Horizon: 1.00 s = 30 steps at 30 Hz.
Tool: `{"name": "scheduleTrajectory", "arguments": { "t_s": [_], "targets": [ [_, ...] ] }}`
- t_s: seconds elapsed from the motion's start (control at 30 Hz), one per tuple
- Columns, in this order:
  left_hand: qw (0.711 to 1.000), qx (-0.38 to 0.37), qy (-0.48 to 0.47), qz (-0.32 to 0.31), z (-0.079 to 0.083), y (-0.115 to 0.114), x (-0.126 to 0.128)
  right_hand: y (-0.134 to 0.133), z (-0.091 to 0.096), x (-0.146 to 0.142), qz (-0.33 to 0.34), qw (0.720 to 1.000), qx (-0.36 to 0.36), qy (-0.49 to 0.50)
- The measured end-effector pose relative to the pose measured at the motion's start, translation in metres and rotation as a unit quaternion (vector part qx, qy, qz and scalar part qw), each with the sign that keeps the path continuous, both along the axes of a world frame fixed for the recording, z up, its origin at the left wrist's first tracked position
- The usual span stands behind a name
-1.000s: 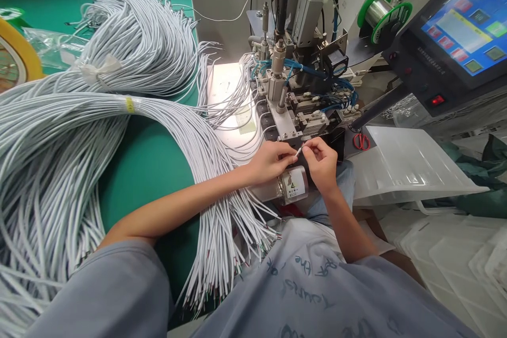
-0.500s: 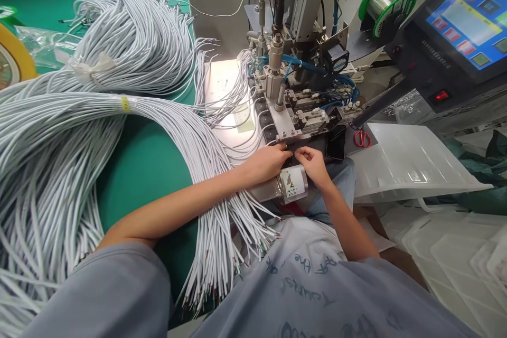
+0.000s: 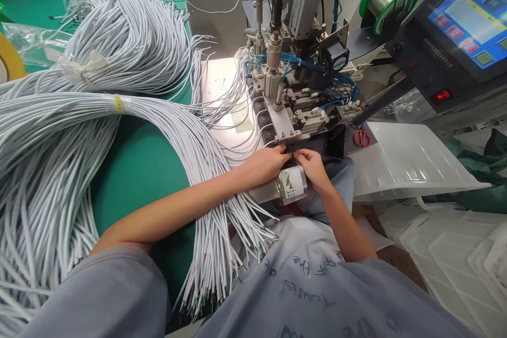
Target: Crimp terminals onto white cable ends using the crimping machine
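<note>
My left hand (image 3: 272,161) is closed, its fingertips pressed together at the front edge of the soldering machine (image 3: 283,125). Close beside it, my right hand (image 3: 311,162) pinches thumb and forefinger together. A tiny dark piece seems to lie between the two sets of fingertips, too small to name. White cables (image 3: 233,148) run over the lit plate to the machine, just behind my left hand. Under my left forearm hangs a thick bundle of white cables (image 3: 178,132), its stripped ends showing coloured wires. Just below my hands sits a clear-wrapped cylinder with a white label (image 3: 292,184).
A tied heap of white cables (image 3: 130,37) covers the green table (image 3: 138,169) at left. On the right are a solder wire spool (image 3: 382,0), a touch screen (image 3: 471,16), red-handled scissors (image 3: 362,138), a black phone-like slab (image 3: 335,142) and a translucent plastic tray (image 3: 420,161).
Both hands stay at the machine's front edge, fingertips moving only slightly. The view has shifted a little, so the cables on the left appear slightly further left.
</note>
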<state>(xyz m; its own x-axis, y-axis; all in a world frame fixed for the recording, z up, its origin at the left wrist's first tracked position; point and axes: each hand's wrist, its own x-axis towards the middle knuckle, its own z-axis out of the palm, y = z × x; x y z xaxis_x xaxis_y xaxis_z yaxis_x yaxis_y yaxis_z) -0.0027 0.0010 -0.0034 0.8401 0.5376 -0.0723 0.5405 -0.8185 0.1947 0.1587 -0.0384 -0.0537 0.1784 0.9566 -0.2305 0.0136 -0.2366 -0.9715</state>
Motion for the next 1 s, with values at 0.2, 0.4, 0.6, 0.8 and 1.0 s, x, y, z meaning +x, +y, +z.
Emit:
{"name": "scheduleTrajectory", "arguments": {
  "t_s": [0.2, 0.4, 0.6, 0.8, 1.0],
  "targets": [
    [1.0, 0.003, 0.015, -0.006, 0.001, 0.0, -0.001, 0.006, 0.007, 0.005, 0.046, 0.995, -0.08, 0.05],
    [0.996, 0.038, 0.06, -0.053, 0.009, -0.001, -0.001, 0.011, 0.005, 0.007, 0.069, 0.991, -0.093, 0.06],
    [0.985, 0.102, 0.092, -0.102, 0.013, -0.004, 0.0, 0.008, 0.002, 0.005, 0.036, 0.998, -0.032, 0.035],
    [0.984, 0.1, 0.102, -0.109, 0.016, -0.006, 0.001, 0.014, 0.001, 0.006, 0.054, 0.998, -0.028, 0.016],
    [0.992, 0.074, 0.087, -0.046, 0.02, -0.01, 0.0, 0.014, -0.01, 0.008, 0.119, 0.993, 0.007, -0.01]
  ]
}}
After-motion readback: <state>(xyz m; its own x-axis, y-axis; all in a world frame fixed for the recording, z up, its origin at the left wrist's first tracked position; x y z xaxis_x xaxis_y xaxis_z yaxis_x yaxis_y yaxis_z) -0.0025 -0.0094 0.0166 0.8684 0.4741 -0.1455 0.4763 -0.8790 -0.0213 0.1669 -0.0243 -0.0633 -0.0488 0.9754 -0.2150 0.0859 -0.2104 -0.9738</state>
